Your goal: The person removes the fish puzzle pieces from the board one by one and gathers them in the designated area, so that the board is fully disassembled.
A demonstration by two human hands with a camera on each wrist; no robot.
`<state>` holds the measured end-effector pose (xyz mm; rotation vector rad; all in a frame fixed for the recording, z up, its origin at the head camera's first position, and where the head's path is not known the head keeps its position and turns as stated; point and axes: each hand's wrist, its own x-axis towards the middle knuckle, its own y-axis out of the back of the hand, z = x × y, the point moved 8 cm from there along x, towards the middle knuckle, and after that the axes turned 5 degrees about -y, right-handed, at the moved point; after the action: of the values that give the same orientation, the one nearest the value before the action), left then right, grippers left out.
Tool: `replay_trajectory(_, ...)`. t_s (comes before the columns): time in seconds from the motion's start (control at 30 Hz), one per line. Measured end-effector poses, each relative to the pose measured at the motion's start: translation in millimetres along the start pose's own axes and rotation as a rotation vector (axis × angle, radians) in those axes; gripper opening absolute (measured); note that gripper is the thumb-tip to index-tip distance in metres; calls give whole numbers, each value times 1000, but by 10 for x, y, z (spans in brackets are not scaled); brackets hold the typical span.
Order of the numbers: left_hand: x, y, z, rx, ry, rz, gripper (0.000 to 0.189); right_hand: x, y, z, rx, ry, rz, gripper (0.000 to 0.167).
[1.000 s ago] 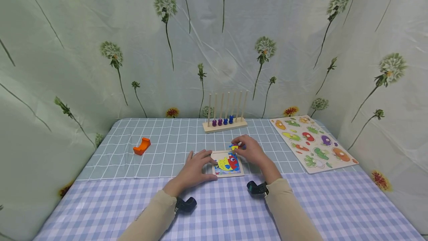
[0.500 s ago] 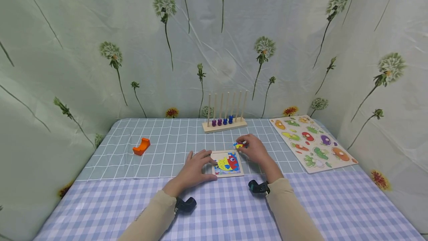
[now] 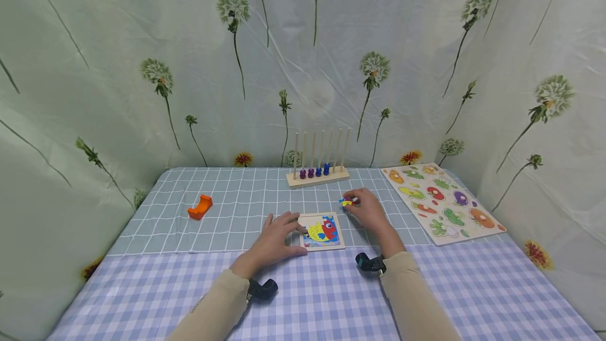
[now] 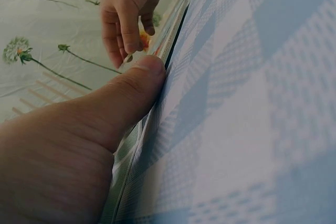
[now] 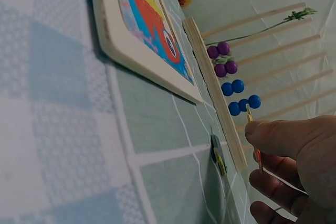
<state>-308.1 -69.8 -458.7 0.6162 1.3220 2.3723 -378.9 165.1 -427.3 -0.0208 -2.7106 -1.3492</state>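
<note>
A small wooden-framed jigsaw puzzle [image 3: 322, 248] shows a yellow and red fish on blue, with bare wood at its upper left. My left hand [image 3: 279, 238] rests at its left side, fingers spread along the edge, thumb at the near corner. To the right of the frame, my right hand [image 3: 366, 209] pinches a thin puzzle piece [image 3: 347, 203] between thumb and fingers, raised off the cloth. The right wrist view shows this piece [image 5: 249, 109] edge-on. Another puzzle piece [image 5: 218, 156] lies on the cloth beneath that hand.
Behind the puzzle stands a wooden peg rack [image 3: 318, 179] with purple and blue beads on several of its rods. A large vegetable puzzle board [image 3: 428, 209] lies at the right. An orange curved block [image 3: 201, 207] sits at the left. A flowered curtain [image 3: 317, 67] hangs behind the table.
My right hand has moved right, away from the puzzle frame, carrying the puzzle piece with it. My left hand has stayed at the frame's left side.
</note>
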Motion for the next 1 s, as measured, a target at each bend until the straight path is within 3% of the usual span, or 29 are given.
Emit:
replay_trajectory(0.63,-4,0,-1,5,-9,6,44,28,119,255,33,-110,29,33)
replay_trajectory(1.0,3,3,10,22,-26,8,45,35,129,370,-14,-132,37,30)
